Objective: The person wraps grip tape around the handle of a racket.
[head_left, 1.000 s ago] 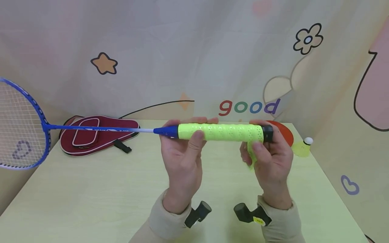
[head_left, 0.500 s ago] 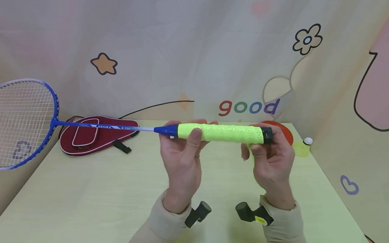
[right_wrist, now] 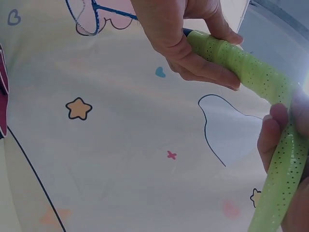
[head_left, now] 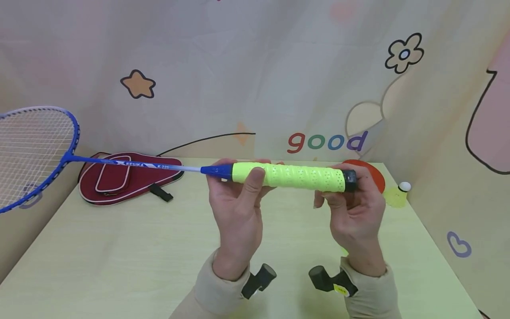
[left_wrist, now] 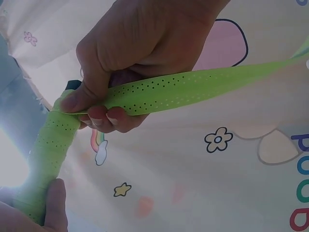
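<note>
A blue badminton racket (head_left: pixel 137 164) is held level above the table, its strung head cut off by the left edge of the head view. Perforated neon-yellow grip tape (head_left: pixel 296 176) is wound round its handle up to the black butt cap (head_left: pixel 350 180). My left hand (head_left: pixel 239 212) grips the handle beside the blue cone, thumb in front and fingers behind. At the butt end, my right hand (head_left: pixel 356 217) pinches the tape between thumb and fingers. The wrist views show a loose tape strip (left_wrist: pixel 188 92) running away from that pinch; the head view mostly hides it.
A dark red racket bag (head_left: pixel 113 179) with a black strap lies at the table's back left. Behind my right hand are a red round object (head_left: pixel 372 175) and a yellow shuttlecock (head_left: pixel 396 196). A printed curtain (head_left: pixel 223 79) hangs behind the table (head_left: pixel 119 257).
The racket has turned about its shaft, bringing the shaft's lettering into view. Its butt end has dipped slightly. The tape strip, visible below the handle earlier, is now mostly behind my right hand.
</note>
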`<action>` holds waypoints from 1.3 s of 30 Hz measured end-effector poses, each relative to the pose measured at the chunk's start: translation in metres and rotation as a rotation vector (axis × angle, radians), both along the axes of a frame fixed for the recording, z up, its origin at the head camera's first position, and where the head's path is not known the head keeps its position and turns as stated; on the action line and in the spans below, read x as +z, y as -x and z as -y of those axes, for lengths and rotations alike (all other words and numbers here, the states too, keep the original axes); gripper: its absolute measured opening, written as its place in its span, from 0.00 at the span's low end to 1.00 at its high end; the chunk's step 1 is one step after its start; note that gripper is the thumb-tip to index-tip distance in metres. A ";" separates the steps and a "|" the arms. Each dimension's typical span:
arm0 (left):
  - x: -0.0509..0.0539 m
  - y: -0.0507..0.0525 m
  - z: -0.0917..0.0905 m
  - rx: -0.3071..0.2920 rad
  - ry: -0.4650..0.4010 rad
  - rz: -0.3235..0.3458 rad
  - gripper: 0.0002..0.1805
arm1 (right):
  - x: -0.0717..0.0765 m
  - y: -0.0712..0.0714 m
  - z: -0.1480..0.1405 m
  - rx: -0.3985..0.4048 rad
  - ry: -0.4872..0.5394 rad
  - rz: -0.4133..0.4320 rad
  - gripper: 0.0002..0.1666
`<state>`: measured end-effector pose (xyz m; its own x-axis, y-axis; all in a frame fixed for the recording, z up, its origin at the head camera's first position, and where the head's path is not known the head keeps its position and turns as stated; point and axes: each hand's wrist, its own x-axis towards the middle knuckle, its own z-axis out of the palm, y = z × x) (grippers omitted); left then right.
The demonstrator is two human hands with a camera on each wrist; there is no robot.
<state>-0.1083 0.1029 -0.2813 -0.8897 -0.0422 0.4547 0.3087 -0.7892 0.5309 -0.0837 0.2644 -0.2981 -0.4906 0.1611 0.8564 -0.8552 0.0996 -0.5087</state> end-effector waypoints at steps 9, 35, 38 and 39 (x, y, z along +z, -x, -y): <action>0.001 0.000 -0.001 0.021 0.021 0.053 0.27 | 0.000 0.002 0.001 -0.026 0.029 -0.021 0.18; 0.003 0.001 0.004 0.017 -0.012 -0.088 0.13 | -0.001 0.004 0.001 0.016 -0.025 -0.039 0.22; 0.003 0.001 0.004 0.025 -0.004 -0.062 0.13 | -0.003 0.004 0.002 0.011 -0.009 -0.043 0.20; 0.002 0.001 0.003 0.029 0.001 -0.055 0.14 | -0.003 0.004 0.002 0.002 -0.010 -0.037 0.21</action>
